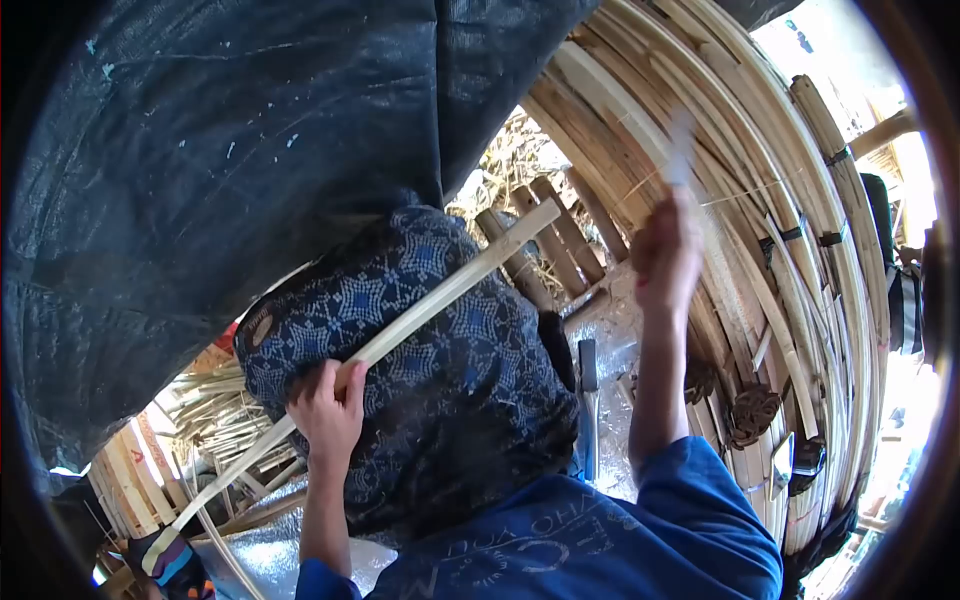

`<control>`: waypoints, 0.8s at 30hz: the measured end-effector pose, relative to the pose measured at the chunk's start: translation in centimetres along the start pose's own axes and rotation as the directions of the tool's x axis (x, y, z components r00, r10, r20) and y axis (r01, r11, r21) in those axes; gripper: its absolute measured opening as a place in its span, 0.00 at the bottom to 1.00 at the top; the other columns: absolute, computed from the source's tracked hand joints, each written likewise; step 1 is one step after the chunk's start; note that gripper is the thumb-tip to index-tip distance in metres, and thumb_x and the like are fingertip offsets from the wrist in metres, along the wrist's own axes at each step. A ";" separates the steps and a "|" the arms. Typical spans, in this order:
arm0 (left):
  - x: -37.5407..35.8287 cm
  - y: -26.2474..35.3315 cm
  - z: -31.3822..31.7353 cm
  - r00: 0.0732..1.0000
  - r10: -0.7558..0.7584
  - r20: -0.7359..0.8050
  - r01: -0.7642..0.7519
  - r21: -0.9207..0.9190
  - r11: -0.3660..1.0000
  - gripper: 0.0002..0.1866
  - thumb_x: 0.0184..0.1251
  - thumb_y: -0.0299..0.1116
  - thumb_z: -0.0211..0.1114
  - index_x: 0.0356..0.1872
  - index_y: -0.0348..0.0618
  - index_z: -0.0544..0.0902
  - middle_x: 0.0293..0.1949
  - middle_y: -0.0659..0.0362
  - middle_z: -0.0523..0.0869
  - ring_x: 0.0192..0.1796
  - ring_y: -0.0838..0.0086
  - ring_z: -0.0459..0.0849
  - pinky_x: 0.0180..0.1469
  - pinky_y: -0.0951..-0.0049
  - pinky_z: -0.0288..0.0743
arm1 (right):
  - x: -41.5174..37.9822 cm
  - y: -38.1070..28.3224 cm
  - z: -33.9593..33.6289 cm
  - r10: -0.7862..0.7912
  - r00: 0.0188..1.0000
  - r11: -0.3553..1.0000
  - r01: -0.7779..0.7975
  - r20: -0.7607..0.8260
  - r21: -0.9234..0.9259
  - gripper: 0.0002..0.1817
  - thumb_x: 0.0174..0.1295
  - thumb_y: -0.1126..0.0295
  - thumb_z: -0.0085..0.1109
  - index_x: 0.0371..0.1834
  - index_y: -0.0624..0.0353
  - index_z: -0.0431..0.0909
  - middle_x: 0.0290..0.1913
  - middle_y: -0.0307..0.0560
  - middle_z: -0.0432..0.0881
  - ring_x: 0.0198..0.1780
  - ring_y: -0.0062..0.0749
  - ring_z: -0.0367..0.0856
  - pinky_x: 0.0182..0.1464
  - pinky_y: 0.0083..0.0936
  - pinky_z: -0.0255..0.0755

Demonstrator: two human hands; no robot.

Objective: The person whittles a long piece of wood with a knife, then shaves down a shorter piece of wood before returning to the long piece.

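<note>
A long pale bamboo strip (pixel 455 285) lies slantwise across my lap, over a dark blue patterned cloth (pixel 410 340). My left hand (pixel 328 410) is closed around the strip near its middle, thumb on top. Raised off to the right, apart from the strip, my right hand (pixel 668 255) grips what looks like a knife (pixel 681 145). Its blade points upward and is smeared by motion. The strip's far end reaches above short brown poles (pixel 525 245), and its other end runs down to the lower left, near a striped sock (pixel 170 560).
Long split bamboo strips (pixel 740 120), tied in bundles, curve along the right side. A black tarp (pixel 230 130) hangs over the upper left. Beside my lap stands a tool with a black head and blue handle (pixel 589 380). Bamboo scraps (pixel 215 415) lie at left.
</note>
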State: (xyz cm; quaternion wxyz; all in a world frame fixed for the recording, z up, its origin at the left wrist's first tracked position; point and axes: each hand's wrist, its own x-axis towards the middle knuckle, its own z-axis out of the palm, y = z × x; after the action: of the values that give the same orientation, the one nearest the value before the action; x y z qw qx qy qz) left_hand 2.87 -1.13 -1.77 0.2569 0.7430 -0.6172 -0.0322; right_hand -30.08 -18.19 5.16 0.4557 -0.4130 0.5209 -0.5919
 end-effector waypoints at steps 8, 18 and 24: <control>0.3 0.3 -0.3 1.000 -0.003 0.009 0.003 -0.031 1.000 0.16 0.66 0.42 0.64 0.25 0.42 0.76 0.19 0.53 0.77 0.24 0.53 0.77 0.29 0.58 0.66 | 0.4 3.3 0.7 -0.182 0.950 0.913 0.258 0.253 -0.315 0.24 0.72 0.51 0.46 0.20 0.52 0.72 0.11 0.29 0.61 0.12 0.17 0.58 0.13 0.19 0.51; -0.1 -0.1 -0.1 0.999 -0.023 0.035 0.024 -0.009 1.000 0.18 0.66 0.45 0.64 0.24 0.43 0.75 0.21 0.56 0.78 0.22 0.57 0.76 0.29 0.61 0.67 | -1.9 3.0 1.1 0.022 0.999 0.997 -0.024 -0.029 -0.069 0.27 0.72 0.47 0.46 0.16 0.49 0.66 0.10 0.30 0.59 0.10 0.16 0.55 0.13 0.22 0.49; 0.2 -0.1 0.0 1.000 0.011 0.006 -0.011 0.011 1.000 0.18 0.67 0.45 0.63 0.23 0.43 0.75 0.20 0.55 0.78 0.22 0.56 0.76 0.28 0.59 0.67 | -4.0 12.0 2.6 -0.602 0.747 0.484 0.622 0.282 -0.615 0.15 0.72 0.61 0.48 0.32 0.58 0.76 0.17 0.33 0.68 0.14 0.22 0.64 0.13 0.23 0.54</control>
State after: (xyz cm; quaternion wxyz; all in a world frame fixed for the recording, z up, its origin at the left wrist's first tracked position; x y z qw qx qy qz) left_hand 3.04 -1.31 -1.72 0.2509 0.7408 -0.6224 -0.0296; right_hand -25.25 -15.43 -6.51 0.0397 -0.7146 0.5104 -0.4768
